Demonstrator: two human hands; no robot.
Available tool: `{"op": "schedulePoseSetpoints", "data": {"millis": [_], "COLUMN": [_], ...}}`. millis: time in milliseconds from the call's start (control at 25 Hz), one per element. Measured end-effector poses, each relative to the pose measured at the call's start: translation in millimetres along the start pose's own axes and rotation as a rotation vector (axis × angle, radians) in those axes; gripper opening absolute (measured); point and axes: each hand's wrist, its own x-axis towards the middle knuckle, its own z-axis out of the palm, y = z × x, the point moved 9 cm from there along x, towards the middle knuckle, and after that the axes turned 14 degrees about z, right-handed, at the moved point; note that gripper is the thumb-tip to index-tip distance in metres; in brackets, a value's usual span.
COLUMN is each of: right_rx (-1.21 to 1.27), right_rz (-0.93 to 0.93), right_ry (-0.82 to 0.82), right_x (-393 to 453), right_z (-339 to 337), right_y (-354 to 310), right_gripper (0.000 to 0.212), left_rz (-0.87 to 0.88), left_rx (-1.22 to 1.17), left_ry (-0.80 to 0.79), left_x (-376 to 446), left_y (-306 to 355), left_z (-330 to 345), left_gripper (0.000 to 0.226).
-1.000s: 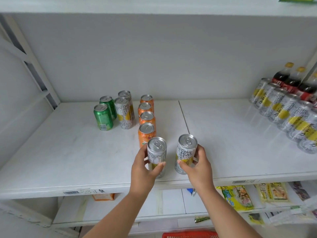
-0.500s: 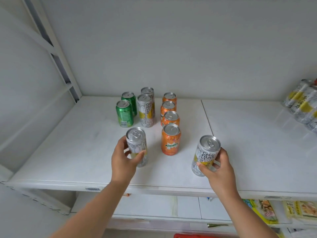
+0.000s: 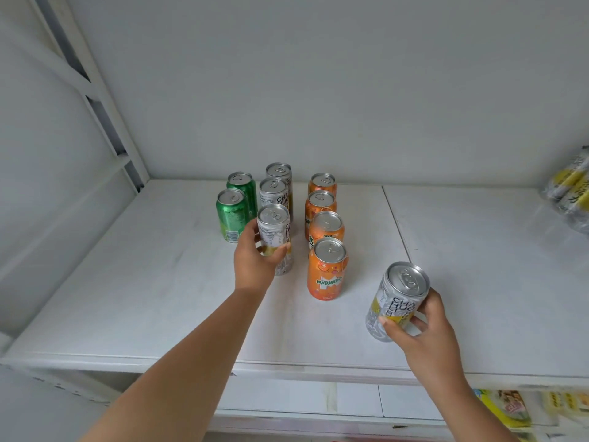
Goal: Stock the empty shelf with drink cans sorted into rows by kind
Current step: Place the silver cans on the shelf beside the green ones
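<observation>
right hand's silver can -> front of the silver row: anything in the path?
Yes. The front orange can stands between the tilted silver can in the right hand and the silver row. The row's front spot is also taken: the left hand grips a silver can there.

A plain white back wall (image 3: 318,90) is seen under soft, even light. At the left, a white slotted upright (image 3: 95,100) is fixed. Below, a lower shelf (image 3: 302,400) is glimpsed.
</observation>
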Motion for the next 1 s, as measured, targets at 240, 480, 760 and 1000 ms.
{"op": "schedulePoseSetpoints", "data": {"millis": [240,480,760,1000], "right_rx": [0.018,-0.008,0.008,-0.002], "right_rz": [0.012,0.023,0.019,0.021], "right_ry": [0.017,0.024,0.019,0.019], "right_x": [-2.5,-2.1,-2.8,-4.7], "right_z": [0.1,-1.0,-0.3,-0.4], "right_y": [2.9,3.5,1.2,-0.5], "right_gripper": [0.065,0.067,0.064,0.061], "left_rz": [0.023,0.024,-0.010,-0.083], "left_rx": [0.011,0.037,0.046,0.669], "left_ry": [0.020,0.003,-0.033,-0.415], "left_x": [14.9,22.6,21.4,-27.9], "left_y": [-10.2,-16.1,-19.5,-49.7], "left_z": [8.6,11.6,13.8,-10.9], "left_gripper": [0.066,0.067,0.063,0.065]}}
